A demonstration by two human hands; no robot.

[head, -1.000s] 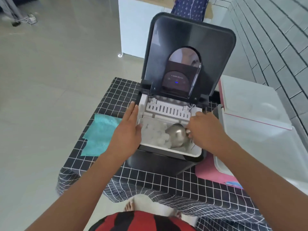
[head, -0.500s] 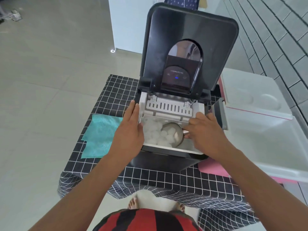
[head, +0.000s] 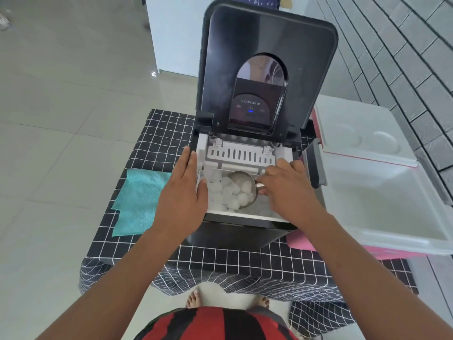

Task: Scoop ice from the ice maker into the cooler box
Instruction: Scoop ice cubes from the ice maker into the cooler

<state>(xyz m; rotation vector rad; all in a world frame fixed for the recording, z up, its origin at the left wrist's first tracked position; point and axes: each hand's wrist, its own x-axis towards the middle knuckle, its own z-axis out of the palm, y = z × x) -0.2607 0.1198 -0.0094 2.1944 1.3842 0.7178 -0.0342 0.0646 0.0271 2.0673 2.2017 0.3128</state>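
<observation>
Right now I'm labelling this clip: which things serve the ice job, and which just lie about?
In use: ice maker, metal scoop, ice, cooler box, left hand, right hand.
Lying about: teal cloth, checked tablecloth.

the right hand has turned the metal scoop mouth-up, now heaped with ice

light: bright, even daylight | shadows: soft | glare: on ice maker lid | edges: wide-angle bowing
</observation>
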